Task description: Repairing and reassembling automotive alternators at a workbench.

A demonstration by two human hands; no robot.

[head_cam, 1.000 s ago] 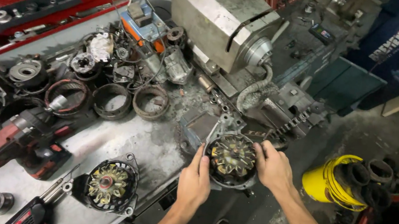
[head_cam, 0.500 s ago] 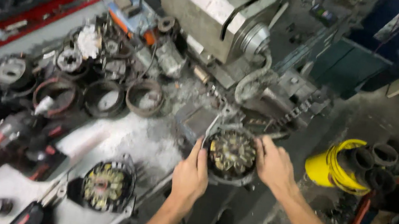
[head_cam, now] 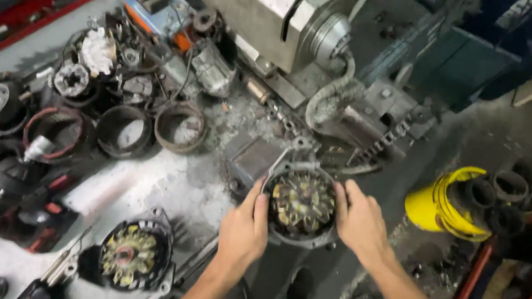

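Left hand (head_cam: 244, 229) gripping L edge of round alternator stator housing (head_cam: 301, 204), held at bench edge, just below grey lathe (head_cam: 280, 4). Right hand (head_cam: 359, 221) clasping its R edge; yellow bucket (head_cam: 444, 201) further R on floor.

No packages, labels, signs or screens discernible (frame blurred)

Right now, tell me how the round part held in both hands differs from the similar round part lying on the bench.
The held round part is gripped between the left hand and right hand at the bench edge; the bench round part lies untouched on the grey bench. The held one sits in a pale metal housing, the bench one in a darker housing. Both show a ring of yellowish windings, facing up.
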